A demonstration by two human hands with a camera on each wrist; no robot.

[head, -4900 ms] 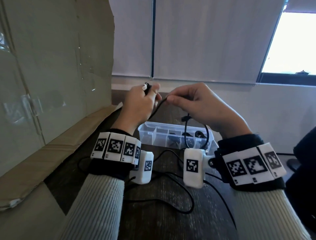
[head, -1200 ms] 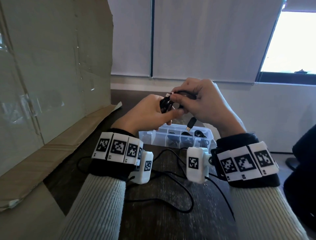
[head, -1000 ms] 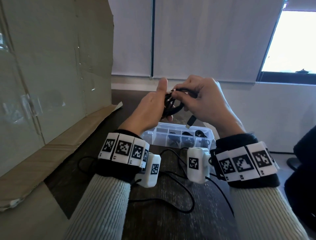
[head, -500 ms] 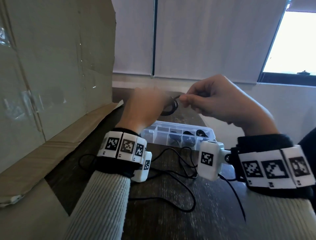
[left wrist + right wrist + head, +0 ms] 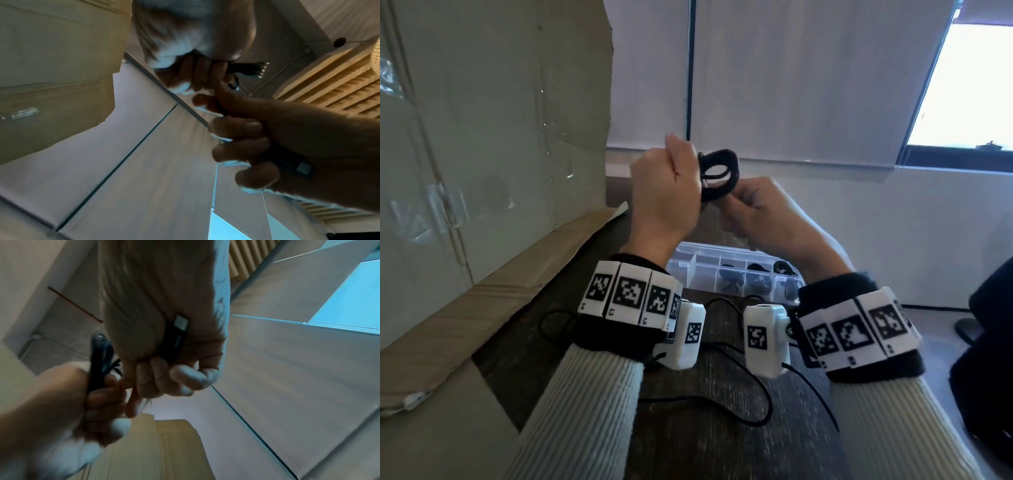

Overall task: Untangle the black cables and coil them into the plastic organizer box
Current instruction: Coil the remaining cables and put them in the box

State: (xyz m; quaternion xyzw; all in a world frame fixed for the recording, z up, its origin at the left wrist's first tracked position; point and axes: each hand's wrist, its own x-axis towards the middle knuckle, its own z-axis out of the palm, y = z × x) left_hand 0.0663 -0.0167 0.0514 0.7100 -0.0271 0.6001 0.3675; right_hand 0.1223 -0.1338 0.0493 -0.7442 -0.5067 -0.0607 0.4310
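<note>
coiled black cable (image 5: 717,174) held up over organizer box (image 5: 732,275) on worktop | left hand (image 5: 666,192) grip pinches the loops, right hand (image 5: 763,209) grip closed on usb plug end (image 5: 179,331) | light, limp, springy, likely to unwind | hold across all loops, not one strand

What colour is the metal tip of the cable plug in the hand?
Silver-grey, on a black plug; the right wrist view shows it best.

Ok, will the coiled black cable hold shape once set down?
Probably springs open: the coiled black cable holds its loops only while the left hand and right hand grip it. Likely light and floppy, being thin. An organizer box compartment should contain it.
</note>
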